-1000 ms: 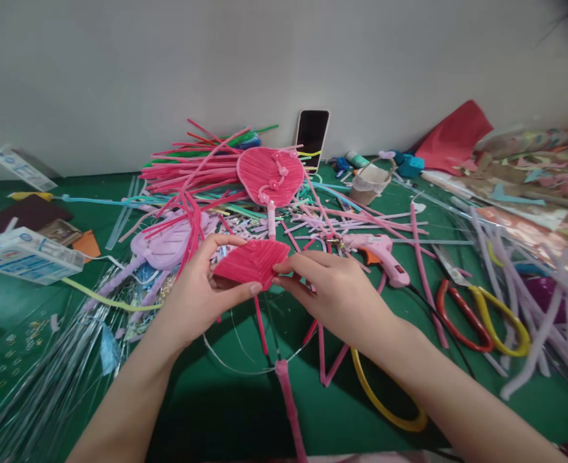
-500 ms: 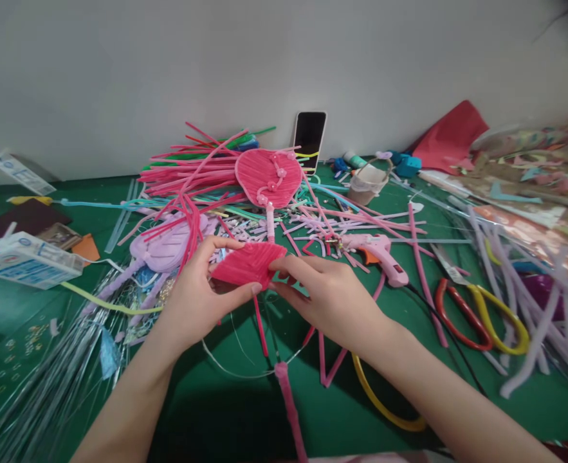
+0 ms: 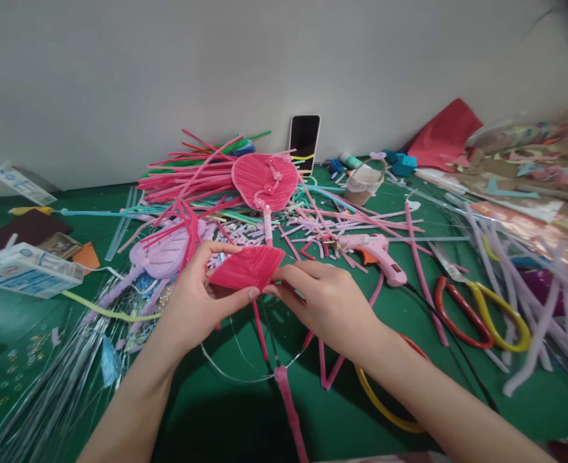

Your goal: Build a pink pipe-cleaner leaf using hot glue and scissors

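Both my hands hold a small pink pipe-cleaner panel above the green table. My left hand pinches its left side, thumb under the near edge and forefinger over the far edge. My right hand grips the panel's right tip with its fingers closed. A thin wire loop and a pink wrapped stem hang below the panel toward me. A finished pink pipe-cleaner fan lies further back, and a lilac fan lies to its left.
Loose pink pipe cleaners pile up behind. A pink glue gun and red-and-yellow scissors lie to the right. A phone leans on the wall, a small basket beside it. Boxes sit on the left.
The view has tilted up slightly, so everything sits a little lower in frame. My hands still hold the pink panel, with my right fingers shifted to its right tip.
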A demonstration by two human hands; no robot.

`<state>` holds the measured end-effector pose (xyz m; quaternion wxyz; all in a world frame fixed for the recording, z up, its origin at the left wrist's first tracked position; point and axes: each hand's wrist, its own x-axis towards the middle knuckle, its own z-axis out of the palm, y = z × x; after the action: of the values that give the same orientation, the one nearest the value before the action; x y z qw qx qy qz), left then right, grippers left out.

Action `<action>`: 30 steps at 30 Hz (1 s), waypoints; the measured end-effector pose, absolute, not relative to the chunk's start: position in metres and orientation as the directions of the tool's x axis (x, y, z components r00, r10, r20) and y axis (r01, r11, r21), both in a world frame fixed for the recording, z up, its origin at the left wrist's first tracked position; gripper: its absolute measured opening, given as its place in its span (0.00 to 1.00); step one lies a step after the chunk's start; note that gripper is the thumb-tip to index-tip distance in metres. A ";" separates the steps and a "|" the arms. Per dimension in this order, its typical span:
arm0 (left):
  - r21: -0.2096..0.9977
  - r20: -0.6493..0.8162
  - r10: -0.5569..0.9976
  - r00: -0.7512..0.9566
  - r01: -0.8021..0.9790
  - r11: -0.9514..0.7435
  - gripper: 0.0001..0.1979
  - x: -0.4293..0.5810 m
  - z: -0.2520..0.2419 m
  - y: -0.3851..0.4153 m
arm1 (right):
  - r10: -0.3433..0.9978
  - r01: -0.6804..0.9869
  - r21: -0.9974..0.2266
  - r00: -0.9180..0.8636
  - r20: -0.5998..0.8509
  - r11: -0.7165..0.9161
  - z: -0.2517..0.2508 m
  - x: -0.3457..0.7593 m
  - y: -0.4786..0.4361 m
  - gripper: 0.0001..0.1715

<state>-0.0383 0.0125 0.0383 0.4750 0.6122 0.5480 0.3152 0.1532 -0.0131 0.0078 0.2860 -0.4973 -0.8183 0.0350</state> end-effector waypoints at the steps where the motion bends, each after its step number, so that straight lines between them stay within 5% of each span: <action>1: 0.927 -0.142 0.967 0.210 0.371 0.056 0.28 -0.039 0.038 0.013 | 0.839 0.783 -0.367 -0.339 0.427 0.503 0.008 0.153 -0.013 0.07; 12: 0.927 -0.135 0.975 0.174 0.370 0.063 0.27 -0.035 0.040 0.009 | 0.893 0.761 -0.476 -0.321 0.315 0.441 0.023 0.158 -0.013 0.07; 16: 0.931 -0.133 0.975 0.178 0.360 0.061 0.27 -0.036 0.038 0.010 | 0.957 0.798 -0.538 -0.171 0.233 0.273 0.027 0.157 -0.020 0.07; 21: 0.920 -0.143 0.980 0.137 0.382 0.081 0.29 -0.039 0.040 0.010 | 0.988 0.400 -0.914 -0.105 -0.114 -0.063 0.022 0.153 -0.037 0.10; 26: 0.926 -0.128 0.980 0.152 0.373 0.063 0.29 -0.038 0.043 0.008 | 0.956 0.350 -0.937 0.271 0.114 0.012 0.019 0.161 -0.038 0.18; 30: 0.967 -0.071 0.982 0.173 0.253 0.025 0.28 -0.031 0.043 0.005 | 0.987 0.050 -0.987 -0.040 -0.157 -0.155 0.016 0.162 -0.026 0.22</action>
<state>-0.0313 0.0055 0.0428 0.4882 0.5900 0.5236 0.3734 0.1617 -0.0264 0.0157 0.4364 -0.5380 -0.4817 0.5368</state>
